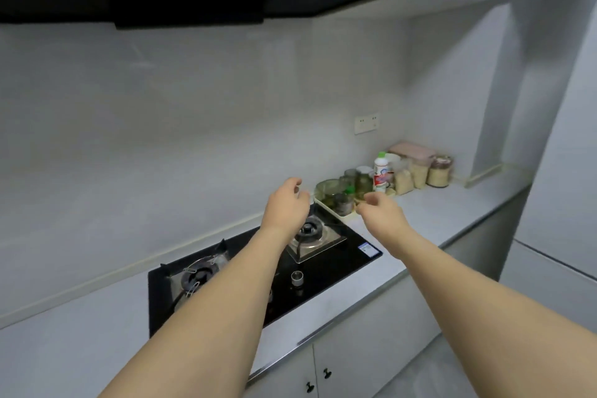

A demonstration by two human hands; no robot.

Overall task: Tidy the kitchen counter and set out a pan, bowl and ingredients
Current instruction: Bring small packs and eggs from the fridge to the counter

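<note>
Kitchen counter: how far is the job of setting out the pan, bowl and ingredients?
Nothing looks set out yet: no pan sits on the stove and no bowl stands apart on the counter. Both hands hold nothing; the left hand and right hand reach toward the tray of jars, fingers loosely curled. The jars and the white bottle stand crowded by the wall. Almost everything remains.

Both arms reach forward, left hand [286,203] and right hand [381,213] loosely curled, holding nothing.

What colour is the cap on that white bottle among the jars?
Green. The white bottle and its cap show in the head view.
</note>
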